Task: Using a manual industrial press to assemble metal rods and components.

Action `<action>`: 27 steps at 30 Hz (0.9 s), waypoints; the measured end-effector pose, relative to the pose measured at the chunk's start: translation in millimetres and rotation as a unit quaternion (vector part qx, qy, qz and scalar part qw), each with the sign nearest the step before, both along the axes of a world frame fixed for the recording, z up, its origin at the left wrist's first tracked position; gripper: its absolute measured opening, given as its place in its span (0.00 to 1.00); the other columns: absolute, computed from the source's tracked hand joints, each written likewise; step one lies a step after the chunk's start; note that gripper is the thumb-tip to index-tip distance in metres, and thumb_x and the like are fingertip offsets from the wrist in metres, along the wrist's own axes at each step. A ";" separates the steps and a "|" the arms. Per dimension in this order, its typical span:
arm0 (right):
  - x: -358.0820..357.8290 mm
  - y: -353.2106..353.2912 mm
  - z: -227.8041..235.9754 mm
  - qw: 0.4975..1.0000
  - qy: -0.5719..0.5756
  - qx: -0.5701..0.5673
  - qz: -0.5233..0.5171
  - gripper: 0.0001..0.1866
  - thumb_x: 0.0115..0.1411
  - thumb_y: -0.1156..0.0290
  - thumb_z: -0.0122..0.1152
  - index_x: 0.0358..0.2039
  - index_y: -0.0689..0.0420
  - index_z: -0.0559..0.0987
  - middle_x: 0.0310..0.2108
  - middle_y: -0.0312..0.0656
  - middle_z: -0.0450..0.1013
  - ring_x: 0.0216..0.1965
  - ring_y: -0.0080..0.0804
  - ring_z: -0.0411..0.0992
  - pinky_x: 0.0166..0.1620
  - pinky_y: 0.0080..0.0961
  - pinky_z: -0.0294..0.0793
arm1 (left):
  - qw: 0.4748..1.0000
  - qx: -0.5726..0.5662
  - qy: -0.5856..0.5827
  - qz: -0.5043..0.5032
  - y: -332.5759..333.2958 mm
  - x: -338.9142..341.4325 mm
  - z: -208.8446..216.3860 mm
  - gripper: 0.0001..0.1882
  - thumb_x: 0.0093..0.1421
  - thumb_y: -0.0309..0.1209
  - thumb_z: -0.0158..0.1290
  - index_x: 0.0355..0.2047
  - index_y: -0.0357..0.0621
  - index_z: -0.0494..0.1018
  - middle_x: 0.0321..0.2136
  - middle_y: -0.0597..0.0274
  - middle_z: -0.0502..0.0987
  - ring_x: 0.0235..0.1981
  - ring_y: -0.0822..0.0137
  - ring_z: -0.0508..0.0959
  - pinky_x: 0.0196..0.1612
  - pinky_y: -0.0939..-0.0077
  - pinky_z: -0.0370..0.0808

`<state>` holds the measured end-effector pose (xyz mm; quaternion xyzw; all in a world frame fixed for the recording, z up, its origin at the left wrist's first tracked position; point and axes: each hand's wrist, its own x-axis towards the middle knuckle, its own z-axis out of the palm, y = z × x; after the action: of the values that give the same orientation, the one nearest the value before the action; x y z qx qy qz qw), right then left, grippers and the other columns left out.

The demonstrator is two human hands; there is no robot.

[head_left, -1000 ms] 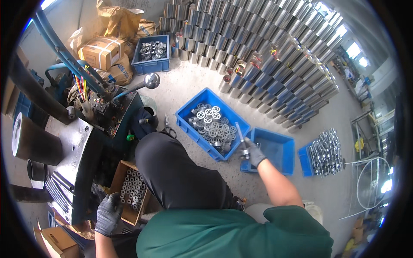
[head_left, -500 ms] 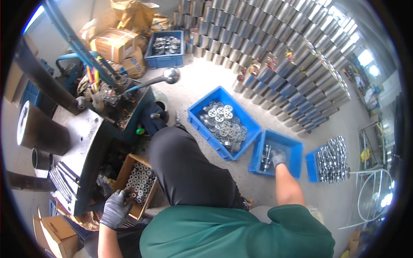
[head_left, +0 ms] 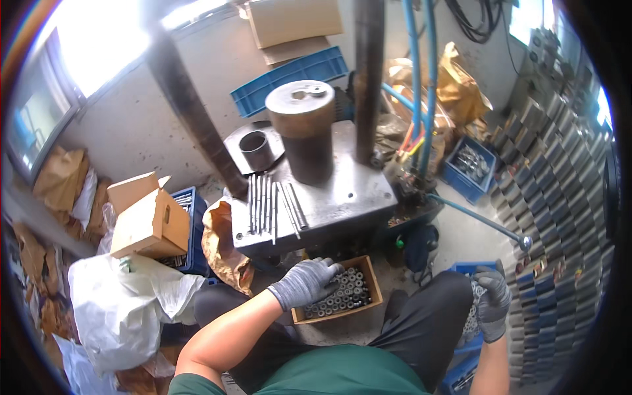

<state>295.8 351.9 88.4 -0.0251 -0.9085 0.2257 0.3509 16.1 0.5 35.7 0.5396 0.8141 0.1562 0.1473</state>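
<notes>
My left hand, in a grey glove, reaches over the near left side of a small open carton. Its fingers are apart and bent down towards the small metal rings packed inside. My right hand, gloved too, is raised by my right knee, with its fingers loosely bent and apart and nothing visible in them. Behind it, partly hidden, is a blue bin of round spoked metal discs. Several metal rods lie on the press table ahead of me.
A thick metal cylinder and a short tube stand on the press table between dark columns. A ball-ended lever juts out at right, near stacked metal tubes. An open cardboard box and a white sack are at left.
The view has swung left to face the press. My right hand has come up out of the blue bin holding rods, to beside my knee. My left hand has moved further over the carton.
</notes>
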 end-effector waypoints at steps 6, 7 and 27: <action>-151.4 -57.5 50.0 0.960 -0.075 0.049 0.267 0.15 0.54 0.81 0.63 0.43 0.53 0.79 0.41 0.43 0.80 0.44 0.47 0.81 0.56 0.44 0.78 | 0.977 0.151 0.071 0.135 -20.1 -38.7 20.8 0.18 0.61 0.36 0.63 0.49 0.45 0.77 0.43 0.50 0.78 0.46 0.47 0.81 0.47 0.51 0.79; -170.4 -65.4 48.7 0.957 -0.074 0.053 0.274 0.15 0.54 0.81 0.63 0.43 0.53 0.79 0.41 0.43 0.80 0.44 0.47 0.81 0.56 0.44 0.78 | 0.971 0.164 0.082 0.153 -23.7 -45.3 20.1 0.17 0.58 0.36 0.65 0.45 0.44 0.77 0.42 0.50 0.78 0.45 0.46 0.80 0.45 0.50 0.79; -281.3 -152.9 -337.5 0.668 -0.596 0.278 0.348 0.29 0.55 0.63 0.67 0.60 0.54 0.80 0.59 0.55 0.77 0.60 0.52 0.76 0.62 0.44 0.75 | 0.953 0.035 0.161 0.254 -21.2 -86.8 26.8 0.16 0.59 0.40 0.62 0.40 0.40 0.81 0.43 0.48 0.80 0.50 0.49 0.79 0.53 0.54 0.78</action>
<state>14.5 198.9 -249.2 0.2620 -0.8878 0.0054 -0.3783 -70.7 -20.7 62.5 0.3382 0.9311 0.1274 -0.0492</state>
